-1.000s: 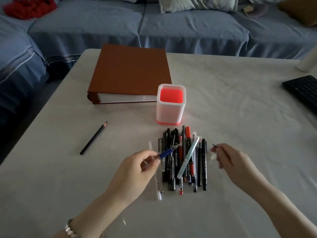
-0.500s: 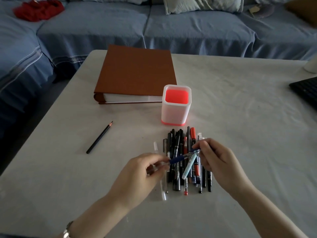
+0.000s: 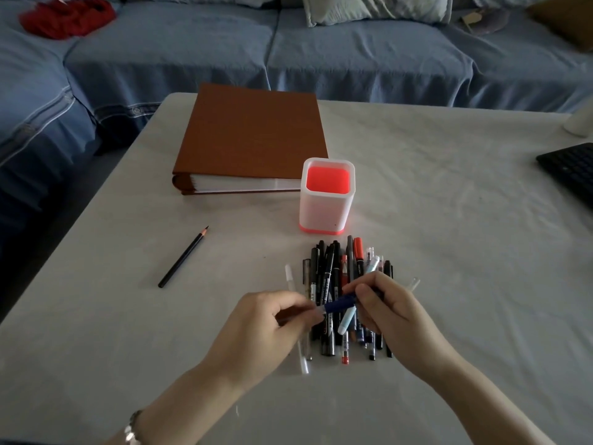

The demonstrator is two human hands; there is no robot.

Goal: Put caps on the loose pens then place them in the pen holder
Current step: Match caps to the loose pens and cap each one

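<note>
Both left hand (image 3: 266,329) and right hand (image 3: 394,316) pinch a blue pen (image 3: 340,305) over the pile (image 3: 333,268), pen holder (image 3: 325,210) beyond.

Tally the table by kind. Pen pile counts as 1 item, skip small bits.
Book: 1
Pen holder: 1
Pencil: 1
Keyboard: 1
Pen pile: 1 (pens overlap too much to count)
Blue pen, pinched by left hand and right hand: 1
White object, cut off at right edge: 1
Total: 7
</note>
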